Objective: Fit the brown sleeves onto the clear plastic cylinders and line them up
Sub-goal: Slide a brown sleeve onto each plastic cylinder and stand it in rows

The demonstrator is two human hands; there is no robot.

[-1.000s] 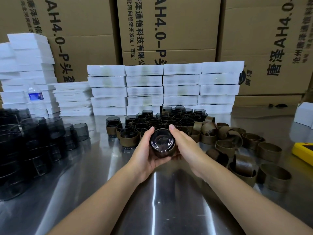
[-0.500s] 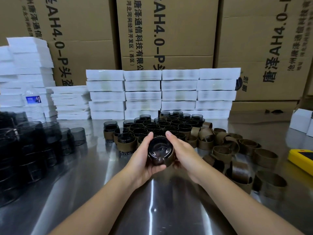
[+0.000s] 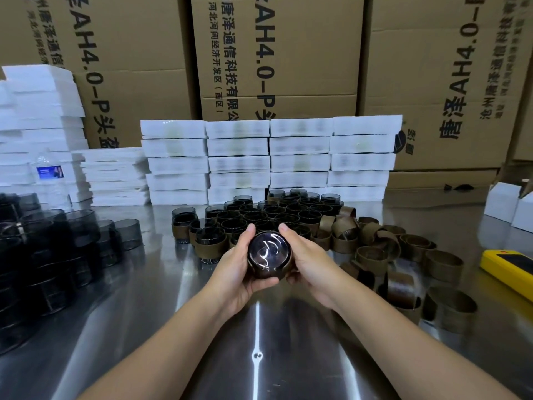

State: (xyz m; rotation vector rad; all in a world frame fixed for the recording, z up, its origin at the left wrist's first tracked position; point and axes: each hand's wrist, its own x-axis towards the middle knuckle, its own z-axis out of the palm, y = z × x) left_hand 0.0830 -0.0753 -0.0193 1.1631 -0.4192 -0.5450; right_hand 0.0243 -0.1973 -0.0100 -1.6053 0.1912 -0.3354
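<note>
Between my two hands, above the steel table [image 3: 259, 327], I hold one smoky clear plastic cylinder [image 3: 268, 252] with a brown sleeve around its side; its flat end faces me. My left hand [image 3: 240, 265] grips its left side, fingers curled round it. My right hand [image 3: 310, 262] grips the right side the same way. Behind my hands stand several sleeved cylinders [image 3: 259, 217] in rows. A loose heap of empty brown sleeves [image 3: 398, 255] lies to the right. Bare dark cylinders [image 3: 43, 255] are stacked at the left.
White foam trays [image 3: 268, 160] are piled at the back of the table, more of them at the far left with a water bottle [image 3: 49, 180]. Cardboard cartons [image 3: 274, 53] form a wall behind. A yellow device [image 3: 510, 269] and white boxes [image 3: 507, 206] sit at the right.
The cylinder has tilted in my hands, its flat end now turned more squarely toward me and catching glare. Both hands keep their grip in about the same place.
</note>
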